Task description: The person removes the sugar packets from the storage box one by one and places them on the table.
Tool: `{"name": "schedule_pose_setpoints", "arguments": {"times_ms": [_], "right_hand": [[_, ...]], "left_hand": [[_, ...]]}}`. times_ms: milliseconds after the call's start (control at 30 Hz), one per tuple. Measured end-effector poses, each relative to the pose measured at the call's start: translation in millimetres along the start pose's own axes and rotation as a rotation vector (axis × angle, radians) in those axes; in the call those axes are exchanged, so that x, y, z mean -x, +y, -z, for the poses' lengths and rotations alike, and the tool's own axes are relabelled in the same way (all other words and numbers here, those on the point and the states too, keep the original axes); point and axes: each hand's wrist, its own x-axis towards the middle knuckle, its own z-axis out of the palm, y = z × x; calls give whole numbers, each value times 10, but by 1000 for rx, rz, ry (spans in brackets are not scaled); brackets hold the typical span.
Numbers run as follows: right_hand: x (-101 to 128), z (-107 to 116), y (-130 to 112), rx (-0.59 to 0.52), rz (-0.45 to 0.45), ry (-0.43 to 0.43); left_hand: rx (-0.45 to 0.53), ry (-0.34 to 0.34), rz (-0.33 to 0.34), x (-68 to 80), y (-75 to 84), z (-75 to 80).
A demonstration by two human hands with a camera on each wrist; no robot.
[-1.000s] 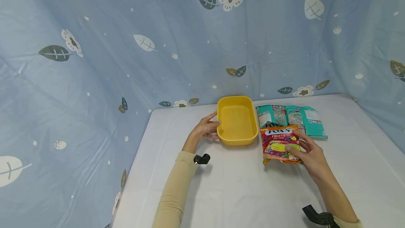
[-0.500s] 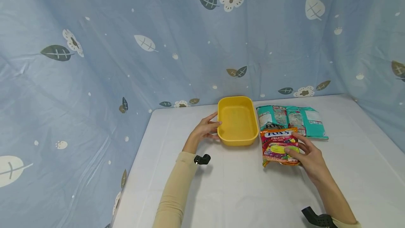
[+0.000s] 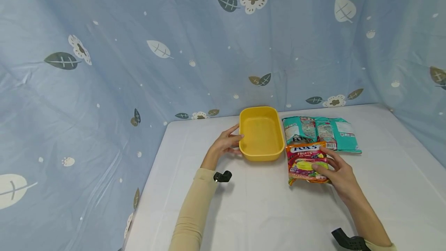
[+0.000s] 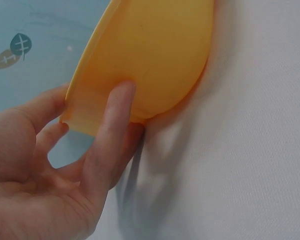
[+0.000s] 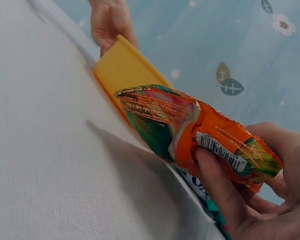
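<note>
A yellow oblong tub [image 3: 261, 133] stands near the table's back edge. My left hand [image 3: 225, 143] grips its left wall, fingers under the rim [image 4: 110, 125]. An orange Fox's Fruits candy bag [image 3: 307, 162] is raised off the table to the right of the tub. My right hand [image 3: 336, 171] pinches the bag's right side, thumb on top and fingers beneath [image 5: 220, 185]. In the right wrist view the bag [image 5: 190, 125] tilts up above the white cloth, with the tub [image 5: 125, 67] behind it.
A teal snack bag [image 3: 320, 129] lies flat behind the orange bag, by the tub's right side. The white table [image 3: 265, 212] ends at a blue leaf-print curtain [image 3: 174, 49] at the back and left. Black wrist mounts [image 3: 222, 176] show on both arms.
My right hand has closed on the orange bag and lifted it slightly off the table, shifting it a little left. The left hand and tub have stayed put.
</note>
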Motion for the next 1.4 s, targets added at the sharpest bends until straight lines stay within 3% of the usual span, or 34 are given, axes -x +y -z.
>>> {"name": "schedule_pose_setpoints", "arguments": {"times_ms": [1400], "right_hand": [[-15, -34, 34, -20, -34, -17]], "left_hand": [[25, 9, 23, -16, 16, 11]]}}
